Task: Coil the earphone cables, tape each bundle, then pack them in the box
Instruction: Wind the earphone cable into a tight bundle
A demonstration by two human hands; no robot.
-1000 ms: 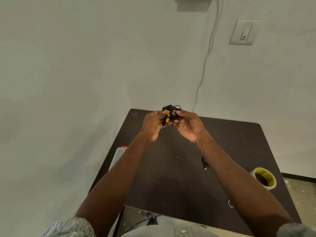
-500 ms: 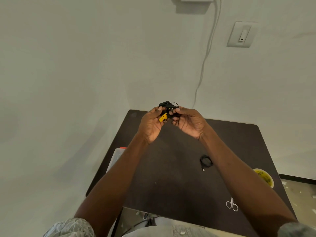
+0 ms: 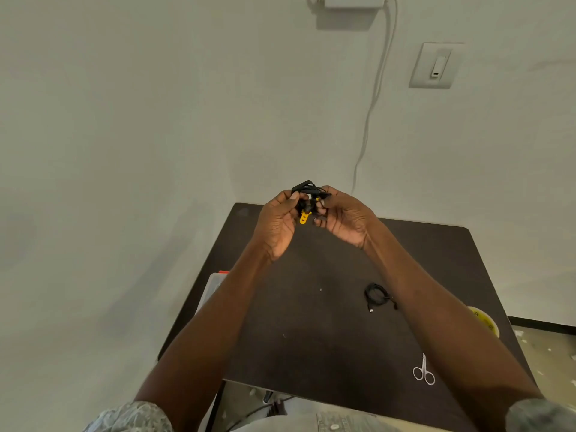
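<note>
Raised above the far end of the dark table (image 3: pixel 327 322), my left hand (image 3: pixel 276 221) and my right hand (image 3: pixel 346 218) both pinch a small black coiled earphone bundle (image 3: pixel 307 191). A strip of yellow tape (image 3: pixel 304 218) hangs down from the bundle between my hands. A second black coiled cable (image 3: pixel 378 296) lies on the table beside my right forearm. The clear box (image 3: pixel 212 286) with an orange-red bit at its corner sits at the table's left edge, mostly hidden by my left arm.
Small silver scissors (image 3: pixel 423 372) lie near the front right of the table. A yellow tape roll (image 3: pixel 484 321) at the right edge is partly hidden by my right arm. A white wall stands behind, with a cord and a switch plate.
The yellow tape end has come from between my fingers to hang below the bundle. The view shifted, so the second cable and the scissors came out from behind my right arm.
</note>
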